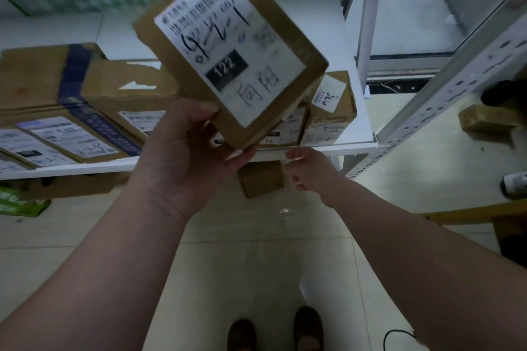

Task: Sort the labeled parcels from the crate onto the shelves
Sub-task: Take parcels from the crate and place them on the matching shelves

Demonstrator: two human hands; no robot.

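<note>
Flat cardboard parcel [228,60], label 122: held tilted, clamped at its lower corner by left hand [182,157] fingers [242,154], stocked shelf [365,122] just beyond them. Right hand [310,171] fingers loosely curled, empty, beside. Judged light, stiff, label slick; opposite edges are advised for grasping.

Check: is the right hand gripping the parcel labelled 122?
No, the left hand alone grips the 122 parcel by its lower edge; the right hand sits below it by the shelf edge, holding nothing.
</note>
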